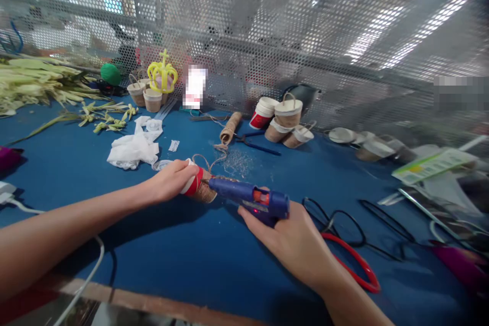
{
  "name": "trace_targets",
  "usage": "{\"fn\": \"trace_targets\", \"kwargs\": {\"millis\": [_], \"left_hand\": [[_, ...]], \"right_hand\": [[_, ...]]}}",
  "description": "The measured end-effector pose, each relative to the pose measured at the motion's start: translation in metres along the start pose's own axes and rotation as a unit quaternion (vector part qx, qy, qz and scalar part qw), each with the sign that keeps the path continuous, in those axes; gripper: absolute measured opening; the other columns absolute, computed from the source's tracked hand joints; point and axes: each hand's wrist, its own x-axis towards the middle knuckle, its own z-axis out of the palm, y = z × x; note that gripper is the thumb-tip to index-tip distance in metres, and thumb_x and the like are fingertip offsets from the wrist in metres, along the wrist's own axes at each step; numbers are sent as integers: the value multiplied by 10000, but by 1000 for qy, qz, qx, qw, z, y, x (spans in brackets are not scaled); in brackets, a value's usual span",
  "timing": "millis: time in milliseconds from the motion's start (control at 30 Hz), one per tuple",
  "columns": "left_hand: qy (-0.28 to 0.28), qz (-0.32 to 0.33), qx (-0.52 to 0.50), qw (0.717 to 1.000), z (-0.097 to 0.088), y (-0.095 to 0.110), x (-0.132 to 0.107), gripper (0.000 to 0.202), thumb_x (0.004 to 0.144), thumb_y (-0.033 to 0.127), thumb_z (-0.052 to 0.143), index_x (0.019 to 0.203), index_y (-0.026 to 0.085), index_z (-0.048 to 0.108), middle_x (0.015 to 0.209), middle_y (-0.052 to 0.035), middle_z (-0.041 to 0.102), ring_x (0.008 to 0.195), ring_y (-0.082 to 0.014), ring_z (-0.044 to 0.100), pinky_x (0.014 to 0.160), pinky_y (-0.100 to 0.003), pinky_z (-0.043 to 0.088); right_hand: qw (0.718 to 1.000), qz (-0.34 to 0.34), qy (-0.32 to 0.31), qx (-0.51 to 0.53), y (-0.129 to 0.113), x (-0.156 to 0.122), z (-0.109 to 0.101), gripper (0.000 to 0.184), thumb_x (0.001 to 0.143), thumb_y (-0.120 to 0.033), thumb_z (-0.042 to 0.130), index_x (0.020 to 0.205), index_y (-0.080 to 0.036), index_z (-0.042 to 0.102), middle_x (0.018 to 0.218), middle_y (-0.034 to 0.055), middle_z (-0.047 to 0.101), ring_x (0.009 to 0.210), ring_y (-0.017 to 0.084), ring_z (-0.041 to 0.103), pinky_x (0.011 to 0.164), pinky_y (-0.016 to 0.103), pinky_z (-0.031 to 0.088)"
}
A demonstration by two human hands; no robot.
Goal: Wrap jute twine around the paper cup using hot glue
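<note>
My left hand [173, 181] is closed around a red and white paper cup [195, 183], tilted on its side above the table. Brown twine is wound round the cup's lower part, and a loose strand runs from it toward a twine roll [231, 128]. In my right hand [294, 244] is a blue hot glue gun [248, 196], with a small red light lit on its side. Its nozzle meets the cup at the border of the twine and the red band; whether it touches cannot be made out.
Behind lie scissors [260, 146] and twine-wrapped cups [288, 112]. White lace [133, 147] and pale dried husks [42, 81] are on the left, near a yellow crown [163, 76]. Black cable [344, 224] and a red ring-shaped handle [359, 270] lie right. A perforated metal screen [237, 25] borders the blue table.
</note>
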Motion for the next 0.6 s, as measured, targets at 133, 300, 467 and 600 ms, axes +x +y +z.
{"fn": "trace_targets", "kwargs": {"millis": [133,300,467,600], "left_hand": [[-13,4,-16,1000,1,-1,1,313,724,314,432,751,96,656,628,-49,631,551,-154,518,504,-234,360],[-54,30,-49,997,0,1,0,329,746,292,410,807,115,681,724,-59,674,662,-179,579,566,-231,409],[-36,10,-16,999,-1,4,-1,342,749,295,417,847,91,673,766,-76,683,702,-195,584,578,-237,421],[-28,-1,12,1000,0,7,-1,358,760,293,403,872,68,658,800,-84,683,716,-196,586,602,-249,436]], "right_hand": [[999,-24,-1,-26,4,0,2,122,740,-268,539,642,-201,513,549,-29,502,492,112,426,471,230,405],[998,-25,-24,-48,8,-3,3,94,754,-261,525,672,-216,513,573,-27,538,500,124,459,486,241,414],[996,-44,-5,-79,6,-3,3,72,750,-242,522,681,-223,515,584,-28,567,503,125,492,490,235,413],[993,-57,1,-103,3,-4,2,65,750,-211,504,687,-216,520,575,-31,556,502,118,490,499,223,411]]}}
